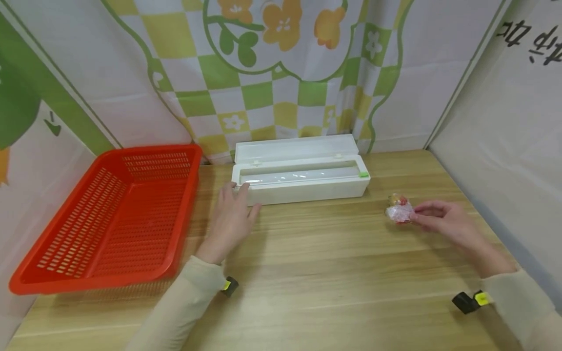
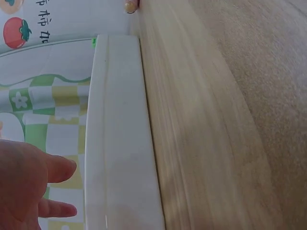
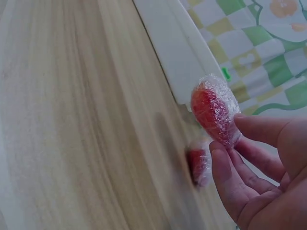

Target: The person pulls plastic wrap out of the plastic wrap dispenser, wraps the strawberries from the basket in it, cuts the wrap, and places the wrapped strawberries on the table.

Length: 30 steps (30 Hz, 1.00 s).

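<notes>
A white cling film dispenser box (image 1: 307, 190) stands at the back middle, its lid (image 1: 298, 148) tipped back and a clear film roll (image 1: 300, 176) inside. My left hand (image 1: 230, 214) rests its fingertips on the box's left front edge, fingers relaxed, thumb in front. At the right, my right hand (image 1: 452, 224) pinches a small red fruit wrapped in film (image 3: 213, 112) between thumb and fingers. Behind it, a second film-wrapped red piece (image 3: 198, 163) lies on the wooden table. In the head view, some red and yellow (image 1: 397, 199) shows through the film.
A red perforated plastic basket (image 1: 88, 285) stands at the left. Behind the box hangs a green and yellow checked curtain (image 1: 263, 97). A white panel (image 1: 518, 122) borders the table (image 1: 316, 282) on the right. A green slider (image 1: 363, 174) sits at the box's right end.
</notes>
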Tool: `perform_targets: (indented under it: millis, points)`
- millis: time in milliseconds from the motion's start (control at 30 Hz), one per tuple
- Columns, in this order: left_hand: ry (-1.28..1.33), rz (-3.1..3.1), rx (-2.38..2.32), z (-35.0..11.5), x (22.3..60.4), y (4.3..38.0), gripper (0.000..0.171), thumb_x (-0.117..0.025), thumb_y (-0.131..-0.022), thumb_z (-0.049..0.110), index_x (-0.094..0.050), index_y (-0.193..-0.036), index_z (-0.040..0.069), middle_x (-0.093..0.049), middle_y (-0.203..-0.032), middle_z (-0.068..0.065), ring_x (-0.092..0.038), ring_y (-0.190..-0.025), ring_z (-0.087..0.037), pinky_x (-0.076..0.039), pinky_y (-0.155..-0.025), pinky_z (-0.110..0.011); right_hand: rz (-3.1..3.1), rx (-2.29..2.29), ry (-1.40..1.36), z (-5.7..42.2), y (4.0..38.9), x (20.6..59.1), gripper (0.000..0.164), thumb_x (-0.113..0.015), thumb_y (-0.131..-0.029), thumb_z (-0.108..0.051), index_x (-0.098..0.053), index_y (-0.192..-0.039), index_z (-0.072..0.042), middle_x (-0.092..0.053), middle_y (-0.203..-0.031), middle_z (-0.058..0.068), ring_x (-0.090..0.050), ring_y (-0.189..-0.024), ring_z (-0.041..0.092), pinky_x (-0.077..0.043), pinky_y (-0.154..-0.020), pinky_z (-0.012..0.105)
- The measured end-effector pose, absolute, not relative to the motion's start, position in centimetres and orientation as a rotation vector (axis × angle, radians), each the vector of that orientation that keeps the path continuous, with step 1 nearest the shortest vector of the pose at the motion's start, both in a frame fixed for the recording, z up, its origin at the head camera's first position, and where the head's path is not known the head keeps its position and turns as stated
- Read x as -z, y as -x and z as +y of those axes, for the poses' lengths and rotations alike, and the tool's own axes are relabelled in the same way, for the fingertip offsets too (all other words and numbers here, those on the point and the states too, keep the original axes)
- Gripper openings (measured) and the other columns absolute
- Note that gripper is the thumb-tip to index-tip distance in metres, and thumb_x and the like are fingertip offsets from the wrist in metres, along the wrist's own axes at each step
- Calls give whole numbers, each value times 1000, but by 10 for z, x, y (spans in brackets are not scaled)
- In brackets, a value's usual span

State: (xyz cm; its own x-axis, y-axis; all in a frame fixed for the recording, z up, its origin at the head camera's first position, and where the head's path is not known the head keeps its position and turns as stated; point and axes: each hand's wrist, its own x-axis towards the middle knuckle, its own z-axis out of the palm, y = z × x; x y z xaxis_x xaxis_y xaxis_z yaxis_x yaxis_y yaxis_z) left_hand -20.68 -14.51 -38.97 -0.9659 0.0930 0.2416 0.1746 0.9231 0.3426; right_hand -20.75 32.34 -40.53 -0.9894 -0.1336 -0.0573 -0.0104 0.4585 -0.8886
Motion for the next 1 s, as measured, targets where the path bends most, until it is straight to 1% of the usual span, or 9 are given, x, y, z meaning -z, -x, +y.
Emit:
perform_targets:
  millis: [233,367,533,733,1000]
  points:
    - [199,-2891,537,-147,393,208,58,-57,-93,37,-42,-138,4,-34,-141,-28,-33,-129,-41,-34,-107,-53,2536,1545,73,327,208,412,37,-67,-89,-17,-58,-113,9,-70,-84,-16,-67,-81,7,-57,-70,29]
    - [192,-2901,547,-147,393,207,57,-57,-93,38,-44,-136,3,-32,-142,-27,-32,-130,-41,-34,-107,-53,2492,1551,61,333,210,416,35,-67,-88,-15,-58,-113,9,-70,-85,-16,-67,-82,6,-57,-71,28]
    - [195,-2907,542,-146,393,206,56,-57,-93,38,-45,-135,2,-31,-142,-27,-31,-130,-41,-34,-107,-53,2422,1571,38,338,213,419,36,-68,-87,-15,-59,-111,9,-70,-84,-12,-67,-82,8,-58,-73,28]
    - [189,-2928,535,-146,394,205,60,-56,-93,40,-42,-138,2,-29,-144,-27,-29,-132,-40,-34,-108,-54,2378,1579,-2,338,214,419,33,-68,-88,-16,-59,-110,7,-70,-84,-12,-67,-82,8,-57,-73,27]
    - [177,-2947,532,-145,393,205,64,-55,-93,42,-39,-142,3,-26,-146,-26,-26,-134,-40,-34,-109,-53,2349,1530,-22,343,216,420,46,-66,-89,-21,-54,-120,11,-71,-86,-11,-68,-83,8,-58,-73,28]
